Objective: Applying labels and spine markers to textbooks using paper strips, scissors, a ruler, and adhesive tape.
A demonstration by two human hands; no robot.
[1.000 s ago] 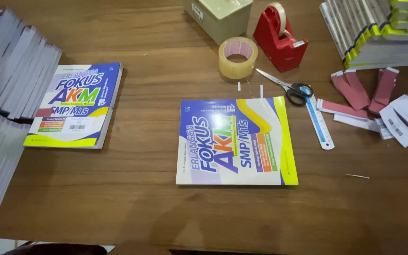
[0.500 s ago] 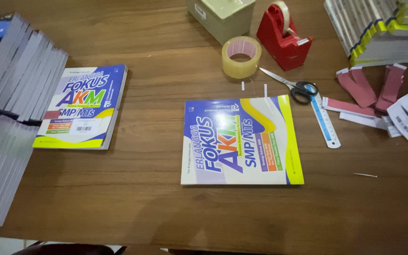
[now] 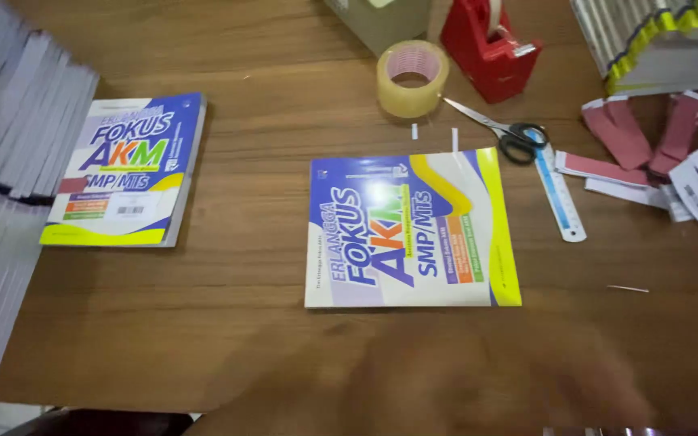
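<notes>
Blurred hands (image 3: 478, 379) low in frame, grip unreadable, near glossy rectangular workbook (image 3: 412, 230), wooden table (image 3: 268, 48)

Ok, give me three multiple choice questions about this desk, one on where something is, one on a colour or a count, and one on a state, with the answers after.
1. Where do the scissors lie?
A. right of the roll of clear tape
B. on the middle book
C. on the left book

2. What colour is the tape dispenser?
A. green
B. red
C. black

3. How does the middle book lie?
A. open, pages showing
B. standing on edge
C. shut, flat, cover up

Answers:
1. A: the scissors rest on the wooden table, just right of the tape roll, beside the ruler.
2. B: its body is plainly red.
3. C: only the cover shows, flat on the wood. A blurred shape at the bottom edge may be a hand; it is too smeared to tell.
</notes>
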